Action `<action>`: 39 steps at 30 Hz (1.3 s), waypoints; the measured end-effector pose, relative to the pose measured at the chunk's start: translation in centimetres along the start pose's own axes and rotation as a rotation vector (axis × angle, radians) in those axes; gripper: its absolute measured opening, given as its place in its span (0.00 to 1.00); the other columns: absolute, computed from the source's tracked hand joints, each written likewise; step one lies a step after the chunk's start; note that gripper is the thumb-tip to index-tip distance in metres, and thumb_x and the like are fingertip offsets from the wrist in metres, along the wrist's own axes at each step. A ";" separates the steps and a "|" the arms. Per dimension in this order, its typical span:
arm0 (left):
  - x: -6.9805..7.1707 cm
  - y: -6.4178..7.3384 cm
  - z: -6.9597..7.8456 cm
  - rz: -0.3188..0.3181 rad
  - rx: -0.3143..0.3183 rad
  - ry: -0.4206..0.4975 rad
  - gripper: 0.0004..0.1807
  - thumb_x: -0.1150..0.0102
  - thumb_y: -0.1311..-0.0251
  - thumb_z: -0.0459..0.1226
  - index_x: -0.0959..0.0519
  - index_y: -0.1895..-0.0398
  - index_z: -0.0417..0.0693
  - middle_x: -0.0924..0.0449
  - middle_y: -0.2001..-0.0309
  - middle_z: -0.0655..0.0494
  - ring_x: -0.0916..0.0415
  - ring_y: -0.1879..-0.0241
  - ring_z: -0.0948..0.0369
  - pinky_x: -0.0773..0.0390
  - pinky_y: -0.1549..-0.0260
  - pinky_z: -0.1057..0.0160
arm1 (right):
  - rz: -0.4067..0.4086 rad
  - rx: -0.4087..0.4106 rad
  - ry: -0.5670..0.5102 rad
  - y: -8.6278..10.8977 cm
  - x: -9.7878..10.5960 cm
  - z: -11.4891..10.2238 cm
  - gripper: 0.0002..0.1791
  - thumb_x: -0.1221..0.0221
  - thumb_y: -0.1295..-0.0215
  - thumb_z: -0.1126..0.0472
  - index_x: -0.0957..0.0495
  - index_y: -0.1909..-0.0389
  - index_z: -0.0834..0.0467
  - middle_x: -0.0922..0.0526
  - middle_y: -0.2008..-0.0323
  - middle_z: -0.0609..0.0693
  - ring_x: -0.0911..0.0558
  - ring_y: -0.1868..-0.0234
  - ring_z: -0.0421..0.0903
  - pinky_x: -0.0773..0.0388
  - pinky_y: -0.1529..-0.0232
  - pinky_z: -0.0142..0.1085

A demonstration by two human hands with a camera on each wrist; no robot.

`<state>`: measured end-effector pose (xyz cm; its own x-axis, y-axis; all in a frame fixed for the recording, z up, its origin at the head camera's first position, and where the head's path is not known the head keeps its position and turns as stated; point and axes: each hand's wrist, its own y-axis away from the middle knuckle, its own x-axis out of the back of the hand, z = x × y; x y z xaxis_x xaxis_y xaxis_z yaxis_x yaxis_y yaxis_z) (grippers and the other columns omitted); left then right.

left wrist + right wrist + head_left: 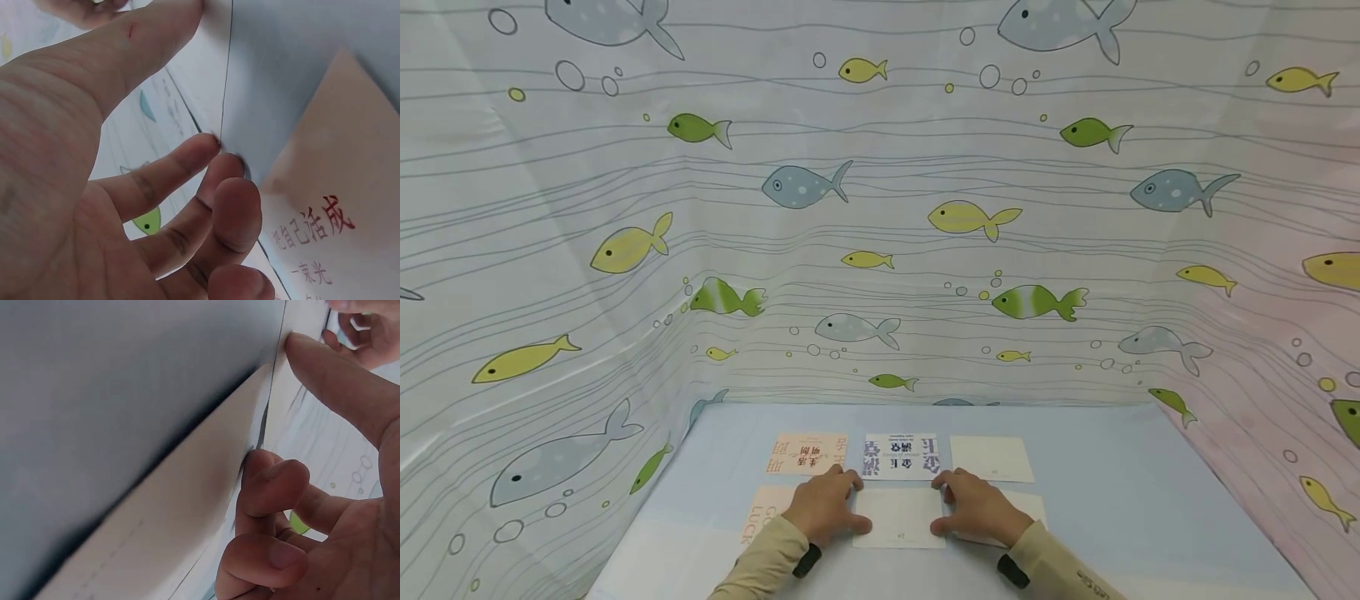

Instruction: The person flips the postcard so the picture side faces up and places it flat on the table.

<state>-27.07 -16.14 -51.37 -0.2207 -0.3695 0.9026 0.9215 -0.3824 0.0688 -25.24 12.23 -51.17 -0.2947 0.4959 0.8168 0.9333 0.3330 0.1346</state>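
Note:
In the head view, a plain white card [898, 518] lies at the middle of the front row, between my two hands. My left hand [826, 505] has its thumb and fingertips spread along the card's left edge. On the opposite edge, my right hand [988, 507] has its thumb and forefinger at the corners. Under my left hand shows part of a pink card [764, 507] with red lettering; in the left wrist view that pink card [350, 162] bears red characters. A second white card [1030, 505] is partly covered by my right hand.
Behind lies another row: a pink card [805, 452] with red characters, a white card [901, 457] with purple characters, and a plain white card [992, 459]. All rest on a pale blue tabletop [1105, 467]. Fish-patterned curtains [910, 292] enclose the back and sides.

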 end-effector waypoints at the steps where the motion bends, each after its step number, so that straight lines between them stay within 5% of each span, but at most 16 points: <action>1: 0.0 0.1 0.0 0.003 0.000 0.007 0.33 0.20 0.60 0.55 0.18 0.51 0.48 0.28 0.65 0.59 0.30 0.72 0.59 0.28 0.71 0.55 | 0.003 0.002 -0.005 0.0 0.0 0.0 0.35 0.21 0.52 0.48 0.23 0.45 0.57 0.25 0.63 0.44 0.28 0.64 0.44 0.26 0.59 0.44; 8: -0.2 0.8 -0.2 0.071 0.021 0.059 0.33 0.24 0.51 0.53 0.20 0.46 0.45 0.27 0.69 0.62 0.31 0.74 0.62 0.30 0.75 0.59 | 0.037 0.008 -0.018 0.0 -0.4 0.1 0.37 0.21 0.53 0.50 0.27 0.44 0.54 0.27 0.65 0.43 0.28 0.65 0.42 0.31 0.62 0.40; 13: -0.3 1.0 -0.4 0.126 0.073 0.119 0.22 0.31 0.43 0.53 0.17 0.52 0.49 0.25 0.73 0.66 0.30 0.76 0.65 0.31 0.77 0.60 | 0.068 0.025 -0.029 0.1 -0.5 -0.1 0.37 0.20 0.54 0.52 0.28 0.44 0.54 0.27 0.66 0.43 0.28 0.67 0.41 0.32 0.67 0.38; 18: -0.4 1.0 -0.6 0.091 0.108 0.262 0.16 0.33 0.40 0.50 0.15 0.56 0.49 0.20 0.75 0.66 0.26 0.77 0.65 0.28 0.77 0.60 | 0.090 0.035 -0.064 0.2 -0.3 -0.2 0.38 0.20 0.55 0.55 0.28 0.44 0.56 0.26 0.66 0.43 0.28 0.70 0.41 0.33 0.70 0.36; 25: -1.2 0.7 -1.0 0.033 0.124 0.449 0.21 0.38 0.37 0.46 0.17 0.50 0.39 0.19 0.83 0.63 0.32 0.89 0.66 0.33 0.87 0.64 | 0.113 0.043 -0.079 0.4 -0.6 0.0 0.38 0.21 0.54 0.56 0.29 0.43 0.56 0.26 0.69 0.42 0.28 0.73 0.40 0.33 0.73 0.35; 39: -2.0 0.9 -1.2 0.038 0.097 0.528 0.18 0.40 0.33 0.46 0.19 0.51 0.40 0.18 0.82 0.63 0.33 0.89 0.66 0.30 0.86 0.64 | 0.172 0.061 -0.170 0.7 -0.5 1.7 0.21 0.29 0.40 0.54 0.21 0.49 0.54 0.23 0.74 0.39 0.27 0.76 0.38 0.31 0.74 0.33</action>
<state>-26.16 -16.78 -53.65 -0.2947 -0.7668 0.5703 0.9516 -0.2901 0.1016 -24.74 13.58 -52.40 -0.1676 0.6752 0.7183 0.9601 0.2771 -0.0365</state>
